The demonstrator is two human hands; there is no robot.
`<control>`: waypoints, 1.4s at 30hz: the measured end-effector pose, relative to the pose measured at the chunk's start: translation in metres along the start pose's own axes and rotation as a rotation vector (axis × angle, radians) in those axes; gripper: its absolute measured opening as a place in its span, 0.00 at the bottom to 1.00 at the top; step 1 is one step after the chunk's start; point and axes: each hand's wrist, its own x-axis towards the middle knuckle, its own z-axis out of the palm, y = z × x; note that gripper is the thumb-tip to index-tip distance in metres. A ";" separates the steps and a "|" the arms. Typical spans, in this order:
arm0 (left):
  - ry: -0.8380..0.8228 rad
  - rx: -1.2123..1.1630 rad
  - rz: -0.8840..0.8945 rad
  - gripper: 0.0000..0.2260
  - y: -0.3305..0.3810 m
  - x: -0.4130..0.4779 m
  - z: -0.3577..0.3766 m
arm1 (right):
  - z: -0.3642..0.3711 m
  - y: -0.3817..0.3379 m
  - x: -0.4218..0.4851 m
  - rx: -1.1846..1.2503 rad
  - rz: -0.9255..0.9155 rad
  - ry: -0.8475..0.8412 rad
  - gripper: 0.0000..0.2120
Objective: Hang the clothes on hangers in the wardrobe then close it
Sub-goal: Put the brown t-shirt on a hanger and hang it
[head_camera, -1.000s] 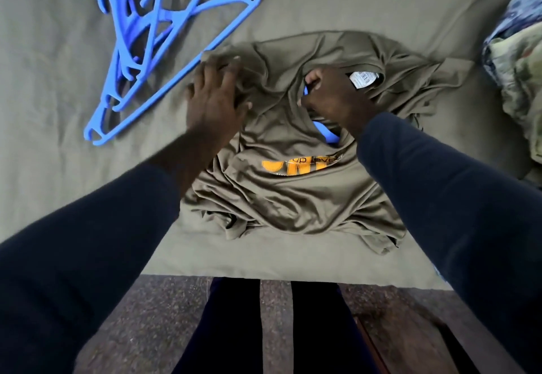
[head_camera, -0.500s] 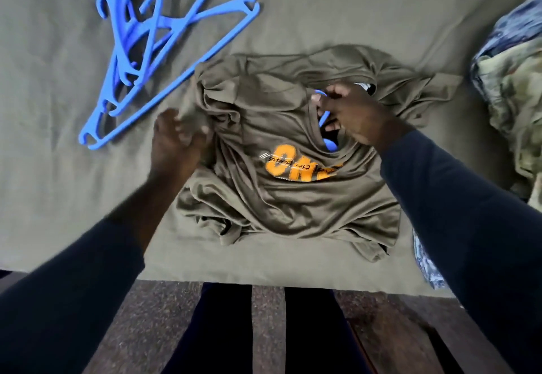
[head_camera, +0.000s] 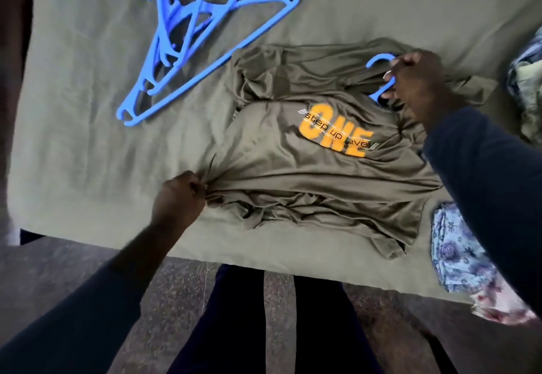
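An olive T-shirt (head_camera: 308, 185) with an orange "ONE" print lies spread on the bed. A blue hanger sits inside it, and only its hook (head_camera: 378, 64) shows at the neck opening. My right hand (head_camera: 416, 86) grips that hanger at the collar. My left hand (head_camera: 179, 197) pinches the shirt's lower left edge, and the cloth is pulled taut toward it. The wardrobe is out of view.
A pile of several blue hangers (head_camera: 181, 39) lies at the upper left of the bed sheet (head_camera: 88, 109). More clothes (head_camera: 525, 86) sit at the right edge, and a floral cloth (head_camera: 463, 256) hangs over the bed's front right. My legs stand at the bed's front edge.
My left hand moved from the shirt's left shoulder down to its lower left edge and pulled it flat, revealing the print. My right hand moved right and up, bringing the hook out of the neck.
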 end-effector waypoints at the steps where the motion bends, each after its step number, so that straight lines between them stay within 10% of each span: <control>1: 0.047 -0.040 -0.005 0.07 0.006 0.001 -0.002 | 0.002 0.000 -0.002 -0.023 -0.024 -0.015 0.05; 8: 0.056 0.063 0.109 0.28 0.079 0.051 0.004 | 0.012 -0.005 -0.009 -0.114 -0.041 -0.100 0.09; 19: -0.046 0.444 0.735 0.08 0.055 0.020 0.016 | 0.001 -0.014 0.005 -0.078 -0.016 0.064 0.05; 29: -0.464 0.794 0.645 0.16 0.080 0.019 -0.003 | -0.013 -0.025 0.004 0.021 0.037 0.113 0.08; 35: 0.002 -0.087 0.198 0.16 0.103 0.062 -0.022 | -0.015 -0.026 0.007 0.013 -0.062 -0.001 0.05; 42: 0.069 0.211 0.349 0.22 0.148 0.076 -0.016 | -0.019 -0.028 0.006 0.017 -0.101 -0.038 0.04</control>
